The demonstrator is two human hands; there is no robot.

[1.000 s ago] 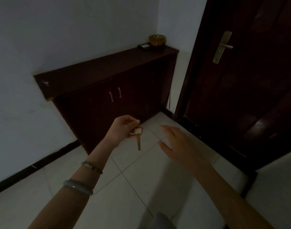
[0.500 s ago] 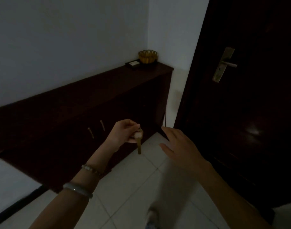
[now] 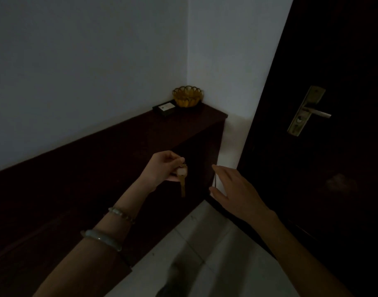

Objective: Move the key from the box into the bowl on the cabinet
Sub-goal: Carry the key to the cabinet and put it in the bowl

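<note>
Dim cabinet (image 3: 123, 151) merges into shadow; left hand (image 3: 162, 170) pinches the dangling key (image 3: 182, 185), right hand (image 3: 237, 189) spread empty.

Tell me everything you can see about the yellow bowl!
The bowl is small, amber-yellow and looks like glass or plastic, though the dim light makes that uncertain. Its rim is scalloped with looping petal shapes. It stands upright at the far end of the dark cabinet, in the corner by the white walls. A flat black box lies just left of it. I can't see inside it.
</note>
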